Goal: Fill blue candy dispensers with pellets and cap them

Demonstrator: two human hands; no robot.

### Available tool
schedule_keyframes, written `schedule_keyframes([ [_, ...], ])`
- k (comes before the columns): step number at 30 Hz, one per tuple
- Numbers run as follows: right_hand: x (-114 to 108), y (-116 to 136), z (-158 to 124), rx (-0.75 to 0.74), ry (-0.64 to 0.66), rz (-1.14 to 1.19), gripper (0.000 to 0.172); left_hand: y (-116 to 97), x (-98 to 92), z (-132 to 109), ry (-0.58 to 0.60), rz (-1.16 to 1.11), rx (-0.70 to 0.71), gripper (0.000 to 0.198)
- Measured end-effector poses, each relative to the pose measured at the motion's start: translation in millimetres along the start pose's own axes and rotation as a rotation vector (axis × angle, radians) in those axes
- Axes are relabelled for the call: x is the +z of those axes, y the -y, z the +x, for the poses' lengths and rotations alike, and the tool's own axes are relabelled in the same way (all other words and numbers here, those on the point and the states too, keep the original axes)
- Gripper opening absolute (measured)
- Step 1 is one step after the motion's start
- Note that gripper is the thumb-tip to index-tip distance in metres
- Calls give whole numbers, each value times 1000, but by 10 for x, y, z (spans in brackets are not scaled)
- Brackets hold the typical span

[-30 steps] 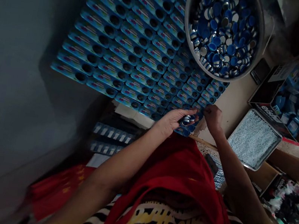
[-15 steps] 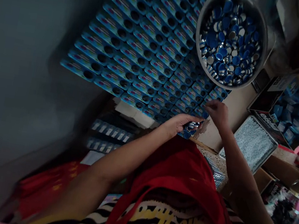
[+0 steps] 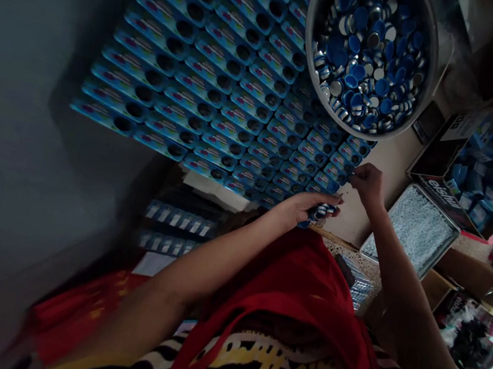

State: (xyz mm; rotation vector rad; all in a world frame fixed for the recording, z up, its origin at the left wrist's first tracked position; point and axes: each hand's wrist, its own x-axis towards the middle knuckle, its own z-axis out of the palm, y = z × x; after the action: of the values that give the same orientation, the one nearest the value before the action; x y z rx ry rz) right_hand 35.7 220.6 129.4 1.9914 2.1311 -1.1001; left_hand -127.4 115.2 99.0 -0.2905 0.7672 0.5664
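Several small blue-and-silver caps [image 3: 323, 211] lie in my left hand [image 3: 301, 209], its fingers curled round them near the front edge of the table. My right hand [image 3: 368, 183] is pinched at the right end of the rows of blue printed packs [image 3: 231, 122]; whatever is between its fingertips is too small to make out. Each pack has a dark round hole near one end. Above the packs stands a round metal bowl [image 3: 423, 107], heaped with loose blue and silver caps [image 3: 369, 73].
Right of my right arm lies a metal tray [image 3: 418, 229] of small pale pieces. Behind it is a black printed carton [image 3: 439, 191] with blue packs inside. A grey wall [image 3: 27, 110] rises at left. Packed strips [image 3: 179, 218] sit below the table edge.
My right hand has moved a little right and down, away from my left hand. The packs and bowl appear shifted left as the view turned. My left hand still holds the caps.
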Motion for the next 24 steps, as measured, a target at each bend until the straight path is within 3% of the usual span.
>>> schedule_keyframes([
  [3,103,32,-27,-21,-43,-174,15,-107,-87,-167,-72,-92,52,5],
  [8,161,223,53,52,47,-511,14,-397,-155,-326,-86,-285,100,23],
  [12,106,246,199,167,95,-586,33,-527,-183,-300,-29,-358,125,32],
  [15,52,264,237,128,95,-606,36,-532,-212,-295,-7,-385,136,35],
  [19,-12,432,81,-5,54,-534,18,-489,-232,-334,-11,-368,112,34],
  [24,152,624,-296,-450,3,-386,20,-384,-225,-268,-113,-417,74,18],
])
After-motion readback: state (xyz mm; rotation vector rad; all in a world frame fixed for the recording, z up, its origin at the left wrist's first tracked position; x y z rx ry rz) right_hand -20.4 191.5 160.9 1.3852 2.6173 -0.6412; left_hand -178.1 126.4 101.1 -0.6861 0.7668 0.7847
